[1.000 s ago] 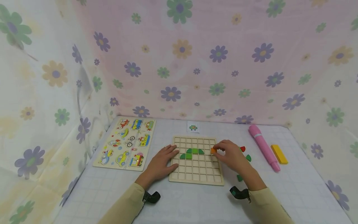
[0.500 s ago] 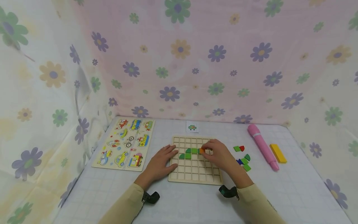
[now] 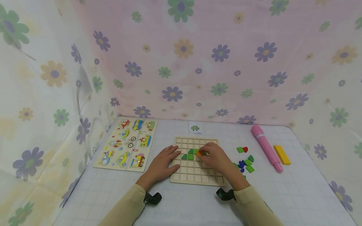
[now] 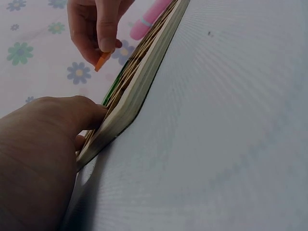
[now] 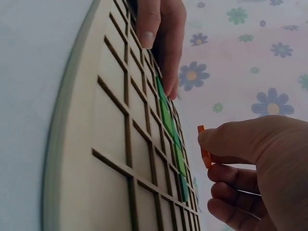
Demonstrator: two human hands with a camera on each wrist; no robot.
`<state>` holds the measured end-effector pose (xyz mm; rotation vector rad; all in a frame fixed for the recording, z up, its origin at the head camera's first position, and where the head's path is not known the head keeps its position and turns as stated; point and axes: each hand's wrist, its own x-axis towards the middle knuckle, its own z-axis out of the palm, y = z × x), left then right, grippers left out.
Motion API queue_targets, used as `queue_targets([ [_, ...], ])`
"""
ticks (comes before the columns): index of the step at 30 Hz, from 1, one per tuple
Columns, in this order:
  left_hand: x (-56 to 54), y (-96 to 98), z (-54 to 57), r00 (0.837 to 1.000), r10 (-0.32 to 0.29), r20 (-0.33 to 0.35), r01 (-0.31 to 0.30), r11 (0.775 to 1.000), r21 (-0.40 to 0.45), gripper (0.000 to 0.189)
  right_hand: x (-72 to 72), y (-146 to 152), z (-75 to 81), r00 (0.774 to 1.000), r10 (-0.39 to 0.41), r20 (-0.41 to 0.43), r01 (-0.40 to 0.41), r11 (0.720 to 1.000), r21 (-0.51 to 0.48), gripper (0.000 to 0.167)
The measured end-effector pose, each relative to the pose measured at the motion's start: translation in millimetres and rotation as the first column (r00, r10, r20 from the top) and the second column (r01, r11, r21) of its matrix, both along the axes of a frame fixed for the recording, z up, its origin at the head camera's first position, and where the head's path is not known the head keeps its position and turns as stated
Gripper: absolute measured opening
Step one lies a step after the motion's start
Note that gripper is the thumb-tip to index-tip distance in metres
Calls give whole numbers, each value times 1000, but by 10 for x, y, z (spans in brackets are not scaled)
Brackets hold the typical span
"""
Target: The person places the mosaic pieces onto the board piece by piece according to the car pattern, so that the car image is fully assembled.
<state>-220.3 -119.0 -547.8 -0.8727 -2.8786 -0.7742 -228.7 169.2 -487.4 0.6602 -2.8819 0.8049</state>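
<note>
Head view, and the right hand (image 3: pixel 213 157) is poised over the grid board (image 3: pixel 193 177), its grip closed to a neat pinch: one orange piece (image 5: pixel 204 147) between thumb and fingertip, just clear of the surface. Opposite, the left hand (image 3: pixel 162 166) lies across the board's left edge, fingers loose, its grip taking hold of nothing. To do this well, I'd say: level the piece, square it to a single cell, press lightly, and don't nudge the green pieces (image 3: pixel 190 157) alongside; that resting left hand should help against sliding.

Now the count! Five green pieces on the board. Loose on the worktop (image 3: pixel 181 204): one red piece (image 3: pixel 245 149), blue pieces (image 3: pixel 242 164) too bunched to number, at least four loose green pieces (image 3: pixel 250 169), more peeping past the right forearm (image 3: pixel 236 177). Add one picture card (image 3: pixel 195 127), one vehicle puzzle (image 3: pixel 114 155), one pink tube (image 3: pixel 267 149), one yellow block (image 3: pixel 282 155).
</note>
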Motion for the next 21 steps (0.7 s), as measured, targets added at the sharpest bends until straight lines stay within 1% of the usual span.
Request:
queue_targets([
  [5,10,-5,9,1000,-9,3,9,1000,-3,65,-2,-19,-94,1000,-7,12,6,999,37,18],
  [9,16,-25,23,1000,-6,4,6,1000,-4,65,-15,-58,-145,1000,-2,0,2,998,59,19],
  [13,11,-36,38,1000,-2,5,2,1000,8,65,-27,-96,-152,1000,7,-10,-6,997,76,20],
  [18,-2,-25,33,1000,-13,16,13,1000,16,65,-10,-93,-124,1000,-22,8,21,997,78,17],
  [21,3,-18,23,1000,-11,23,11,1000,15,65,-7,-82,-121,999,-23,22,21,997,77,15],
])
